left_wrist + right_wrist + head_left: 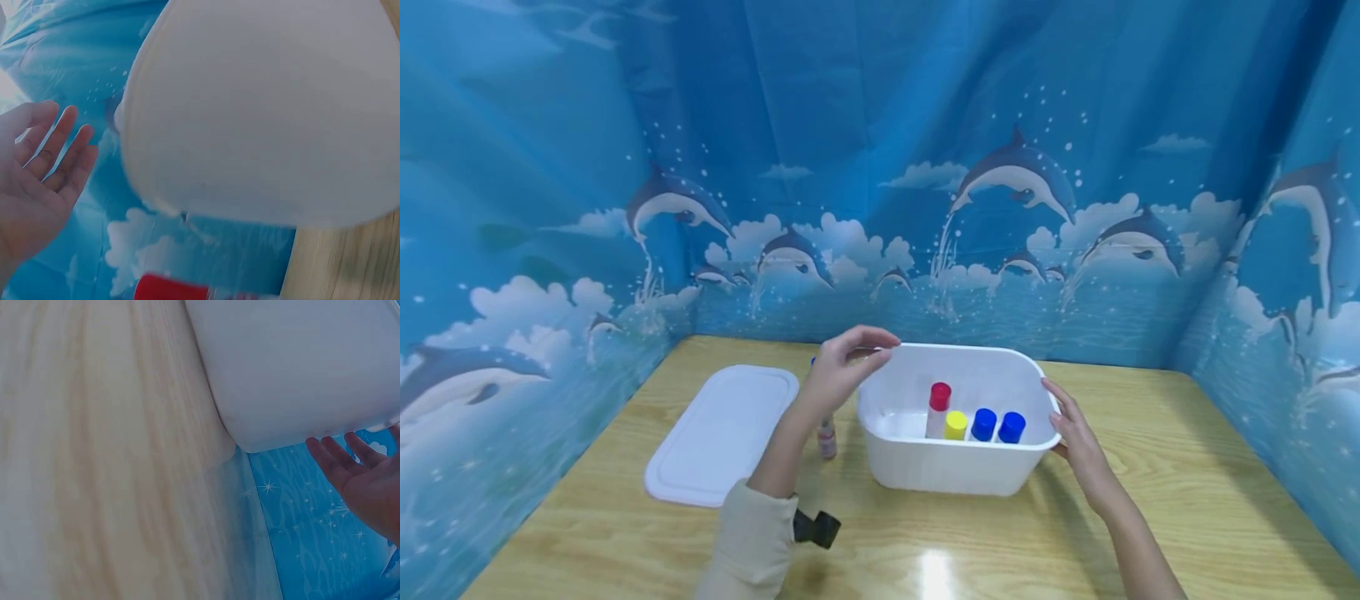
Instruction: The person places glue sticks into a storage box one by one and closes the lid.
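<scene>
A white plastic bin (943, 467) stands on the table, holding a red-capped bottle (939, 408), a yellow-capped bottle (955, 425) and two blue-capped bottles, one (984, 425) beside the other (1012, 427). My right hand (1078, 437) holds the bin's right rim, with fingertips against its outer wall in the right wrist view. At the left end of the rim, my left hand (846, 367) has its fingers loosely bent and holds nothing. The left wrist view shows this hand (44, 175) apart from the bin wall (250, 112).
Left of the bin lies a white lid (722, 433), flat on the wooden table (880, 542). A bottle (827, 439) stands between them, partly hidden by my left forearm. A red cap (169, 287) shows low in the left wrist view. A dolphin-print curtain (880, 167) surrounds the table.
</scene>
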Demonstrator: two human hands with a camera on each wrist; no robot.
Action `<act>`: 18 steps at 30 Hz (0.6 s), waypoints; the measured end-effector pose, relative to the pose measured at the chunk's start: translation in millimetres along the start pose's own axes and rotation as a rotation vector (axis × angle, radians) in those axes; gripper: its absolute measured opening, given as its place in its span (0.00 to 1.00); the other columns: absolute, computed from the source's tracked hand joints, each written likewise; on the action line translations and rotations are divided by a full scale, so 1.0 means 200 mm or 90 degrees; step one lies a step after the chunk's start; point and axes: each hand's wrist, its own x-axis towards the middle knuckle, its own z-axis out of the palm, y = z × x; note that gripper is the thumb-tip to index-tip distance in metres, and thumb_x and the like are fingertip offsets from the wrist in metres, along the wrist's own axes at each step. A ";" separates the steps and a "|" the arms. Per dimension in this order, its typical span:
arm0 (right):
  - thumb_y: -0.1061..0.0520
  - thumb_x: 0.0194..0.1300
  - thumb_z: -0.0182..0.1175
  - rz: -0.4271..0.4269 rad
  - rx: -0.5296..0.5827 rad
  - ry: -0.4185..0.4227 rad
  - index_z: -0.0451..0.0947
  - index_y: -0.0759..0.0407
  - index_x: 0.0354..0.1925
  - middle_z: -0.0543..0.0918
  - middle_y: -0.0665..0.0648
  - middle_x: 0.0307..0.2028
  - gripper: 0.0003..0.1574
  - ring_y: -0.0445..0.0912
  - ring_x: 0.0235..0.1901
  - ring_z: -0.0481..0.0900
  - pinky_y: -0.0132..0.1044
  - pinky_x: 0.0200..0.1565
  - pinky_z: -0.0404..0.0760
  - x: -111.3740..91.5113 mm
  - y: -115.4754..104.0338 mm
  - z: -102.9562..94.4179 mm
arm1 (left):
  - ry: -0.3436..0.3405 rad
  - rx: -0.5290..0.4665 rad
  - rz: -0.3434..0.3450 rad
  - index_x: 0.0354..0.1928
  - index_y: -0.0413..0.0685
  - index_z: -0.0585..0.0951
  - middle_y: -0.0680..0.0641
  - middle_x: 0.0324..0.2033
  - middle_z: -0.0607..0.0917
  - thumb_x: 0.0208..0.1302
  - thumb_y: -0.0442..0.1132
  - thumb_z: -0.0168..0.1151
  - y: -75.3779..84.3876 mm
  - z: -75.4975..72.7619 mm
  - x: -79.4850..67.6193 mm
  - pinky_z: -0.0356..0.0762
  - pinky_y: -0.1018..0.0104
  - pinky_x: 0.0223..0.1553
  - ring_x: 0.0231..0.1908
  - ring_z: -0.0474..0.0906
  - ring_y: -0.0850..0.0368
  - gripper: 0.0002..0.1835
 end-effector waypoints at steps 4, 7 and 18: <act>0.51 0.74 0.34 0.003 -0.002 0.001 0.43 0.55 0.71 0.44 0.65 0.69 0.31 0.64 0.63 0.51 0.62 0.53 0.61 0.00 0.00 0.00 | 0.029 -0.003 -0.024 0.47 0.47 0.78 0.49 0.44 0.80 0.64 0.39 0.58 -0.02 -0.11 -0.07 0.73 0.62 0.48 0.47 0.75 0.57 0.10; 0.50 0.74 0.34 0.004 -0.006 0.001 0.43 0.55 0.71 0.44 0.65 0.69 0.31 0.64 0.62 0.52 0.62 0.53 0.61 0.00 0.00 0.00 | 0.046 -0.015 -0.049 0.47 0.46 0.78 0.49 0.46 0.79 0.64 0.40 0.58 -0.06 -0.18 -0.12 0.74 0.62 0.47 0.48 0.75 0.55 0.12; 0.50 0.74 0.34 0.010 -0.013 0.006 0.43 0.54 0.71 0.46 0.65 0.69 0.31 0.61 0.62 0.54 0.55 0.52 0.64 0.00 0.00 0.00 | 0.016 -0.014 -0.123 0.53 0.43 0.74 0.43 0.50 0.77 0.60 0.42 0.62 -0.23 -0.31 -0.23 0.69 0.55 0.53 0.53 0.70 0.47 0.21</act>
